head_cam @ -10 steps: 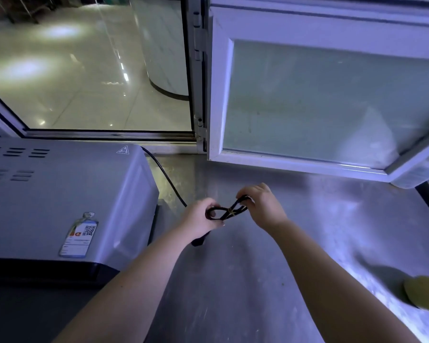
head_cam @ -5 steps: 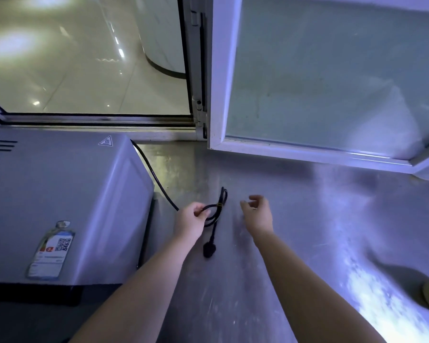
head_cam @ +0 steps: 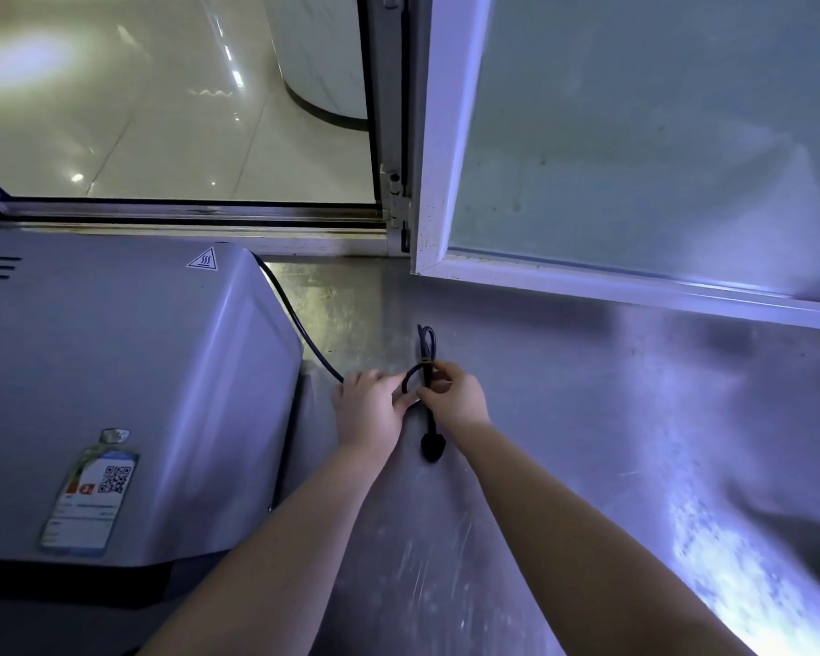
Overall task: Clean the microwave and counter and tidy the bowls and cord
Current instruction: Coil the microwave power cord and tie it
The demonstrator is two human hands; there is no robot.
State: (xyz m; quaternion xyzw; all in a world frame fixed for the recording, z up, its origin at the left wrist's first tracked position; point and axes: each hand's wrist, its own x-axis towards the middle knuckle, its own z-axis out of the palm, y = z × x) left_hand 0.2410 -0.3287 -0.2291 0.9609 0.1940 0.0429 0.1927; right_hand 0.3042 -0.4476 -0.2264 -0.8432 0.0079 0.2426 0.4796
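Here two hands' fingers (head_cam: 410, 399) pinch one bundled black cord (head_cam: 426, 352) beside one microwave (head_cam: 114, 371).

Microwave (head_cam: 114, 395): grey casing with vent slots, a heat-warning triangle and a QR label (head_cam: 93, 494); stands on the steel counter (head_cam: 564, 442).
Cord (head_cam: 304, 324): black, runs from behind the microwave's rear corner to a bundled loop (head_cam: 426, 343) just right of the microwave.
Plug (head_cam: 432, 448): lies on the counter, nearer the viewer than the loop.
Left hand (head_cam: 370, 404): beside the microwave's right side, fingers closed on the cord.
Right hand (head_cam: 455, 395): touching the left hand, pinching the loop.
Window sash (head_cam: 635, 149): open, beyond the microwave's right.
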